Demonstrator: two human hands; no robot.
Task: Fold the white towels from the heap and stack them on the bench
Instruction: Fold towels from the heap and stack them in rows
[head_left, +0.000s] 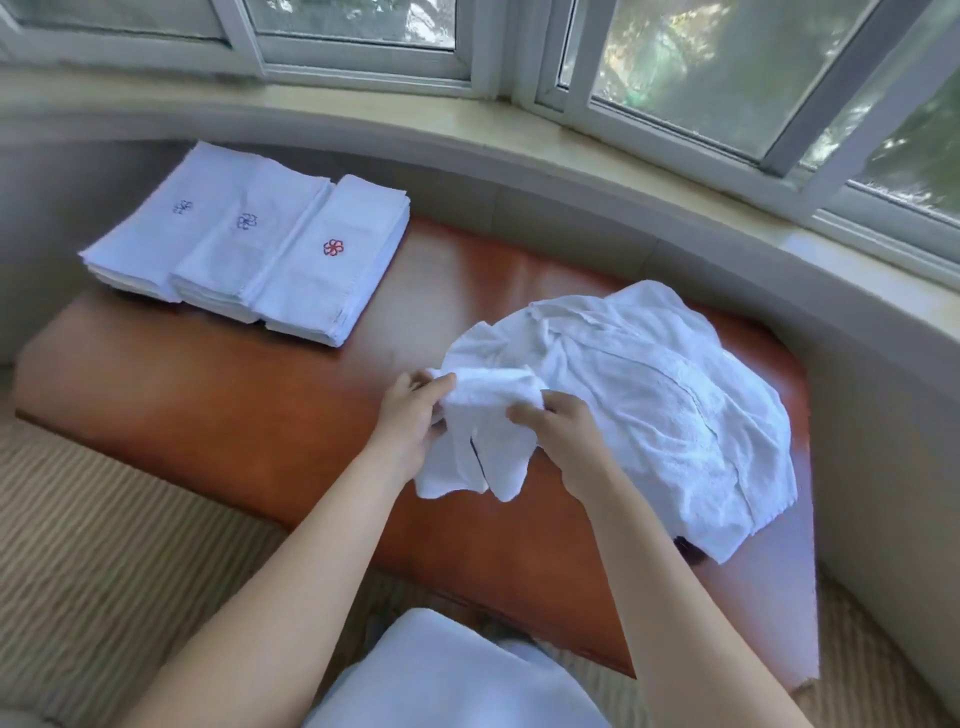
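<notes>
Two hands grip one white towel (488, 415) over desk (260, 415) front, beside heap (649, 395): left hand (410, 415), right hand (566, 441) pinching bunched cloth. Light, limp terry; likely best held by corners

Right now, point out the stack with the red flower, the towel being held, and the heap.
Red-flower stack (332, 275), head view: flat top below the flower.
Held towel (488, 400), head view: bunched middle between the hands.
Heap (675, 395), head view: crumpled centre.

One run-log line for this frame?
stage: picking towel from heap | left hand: grip on towel | right hand: grip on towel | folded stacks: three on bench
</notes>
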